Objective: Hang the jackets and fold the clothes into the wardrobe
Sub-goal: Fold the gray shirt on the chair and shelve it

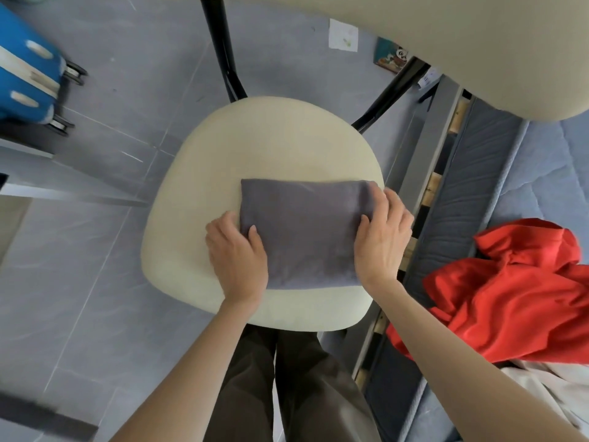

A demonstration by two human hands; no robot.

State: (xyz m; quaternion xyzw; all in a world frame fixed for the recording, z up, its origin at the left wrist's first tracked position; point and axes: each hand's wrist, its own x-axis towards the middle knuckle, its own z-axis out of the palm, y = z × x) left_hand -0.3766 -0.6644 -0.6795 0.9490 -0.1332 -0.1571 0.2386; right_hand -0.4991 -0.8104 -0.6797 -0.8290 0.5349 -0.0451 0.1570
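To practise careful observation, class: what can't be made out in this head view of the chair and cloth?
Head view:
Left hand fingers: tips under the cloth.
Cloth's garment type: hidden by folding.
Red garment: cut by right edge.
Suitcase: cut by left edge, blurred.
Panda card: too small.
Wardrobe: out of frame.

Left hand and right hand, thumbs on top, fingers around cloth edges.

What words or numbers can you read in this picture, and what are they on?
No text can be read here.
The panda card on the floor: lettering, if any, too small to read.
The white paper on the floor: only faint marks.
The small white label by the black chair leg: too blurred.
The grey folded cloth: no writing shows.
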